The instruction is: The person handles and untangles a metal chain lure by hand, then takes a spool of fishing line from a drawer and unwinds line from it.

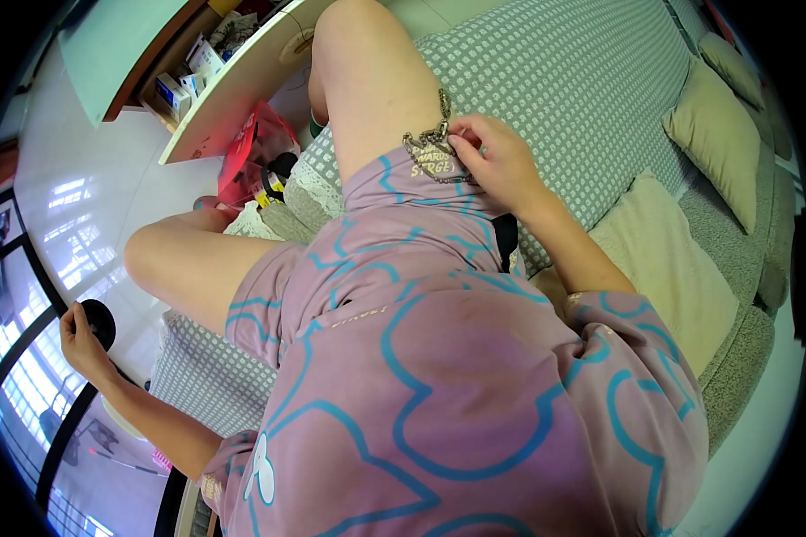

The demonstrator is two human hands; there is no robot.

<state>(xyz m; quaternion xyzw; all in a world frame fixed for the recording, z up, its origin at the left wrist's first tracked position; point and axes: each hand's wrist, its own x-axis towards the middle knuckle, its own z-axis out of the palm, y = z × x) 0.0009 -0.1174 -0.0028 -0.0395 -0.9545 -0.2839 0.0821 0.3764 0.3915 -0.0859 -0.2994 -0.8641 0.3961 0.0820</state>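
I sit on a grey checked sofa [564, 80] in a pink shirt and shorts with blue outlines. My right hand [493, 161] rests on my right thigh, its fingertips pinched on a silver chain [432, 141] that lies over the hem of the shorts. My left hand [82, 340] is stretched out far to the left, away from the sofa, and holds a small round black object [100, 322]. What that object is I cannot make out.
Beige cushions [721, 134] lie along the sofa at the right. A white curved table [242, 80] stands beyond my knees, with a red bag [251, 157] under it and boxes [184, 85] on a shelf. Glossy white floor spreads at the left.
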